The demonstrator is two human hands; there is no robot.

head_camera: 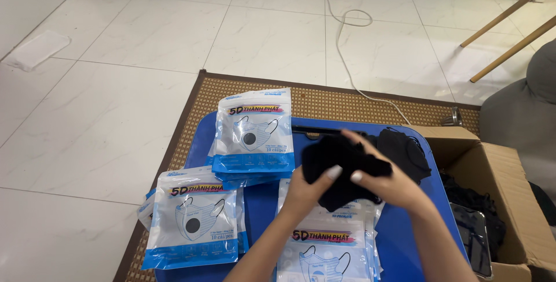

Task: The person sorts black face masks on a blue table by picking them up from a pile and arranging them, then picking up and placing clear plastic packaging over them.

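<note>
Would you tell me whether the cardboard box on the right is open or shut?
Open: the cardboard box has its flaps turned outward, and dark items show inside it.

Both hands met over the middle of a blue table (399, 241): the left hand (307, 192) and right hand (385, 183) together gripped a bundle of black face masks (336, 157). More black masks (408, 151) lay near its far right corner. Packaged mask pouches (253, 131) were stacked at the far left, others (194, 221) at the left edge. A cardboard box (498, 166) stood just beside the right edge.
</note>
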